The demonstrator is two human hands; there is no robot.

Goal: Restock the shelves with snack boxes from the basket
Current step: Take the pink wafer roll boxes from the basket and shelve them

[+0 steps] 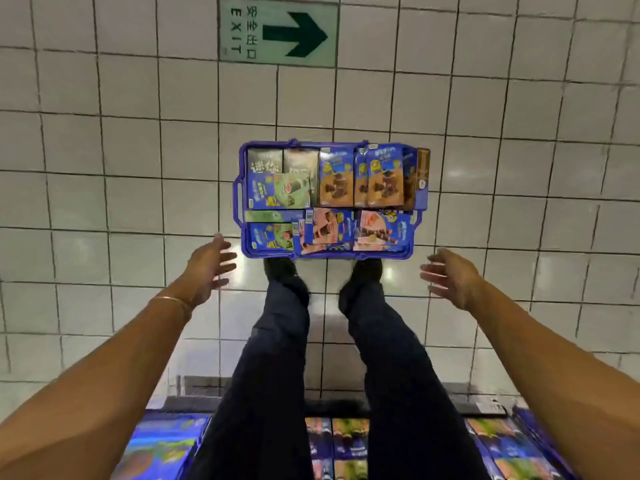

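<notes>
Two hands, the left hand [209,270] and the right hand [452,280], hold nothing; their fingers [225,255] are loosely spread, probably to reach down. Just beyond and between the fingers, the blue basket [238,202] stands on the tiled floor [121,202], near the shoes [280,268]. Snack boxes [336,178] fill it to the rim.

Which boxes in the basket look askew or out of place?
The pink boxes in the basket's row nearest the feet lie tilted and overlapping, while the far row sits squarer. At the far right end a brown box juts out past the rim.
</notes>
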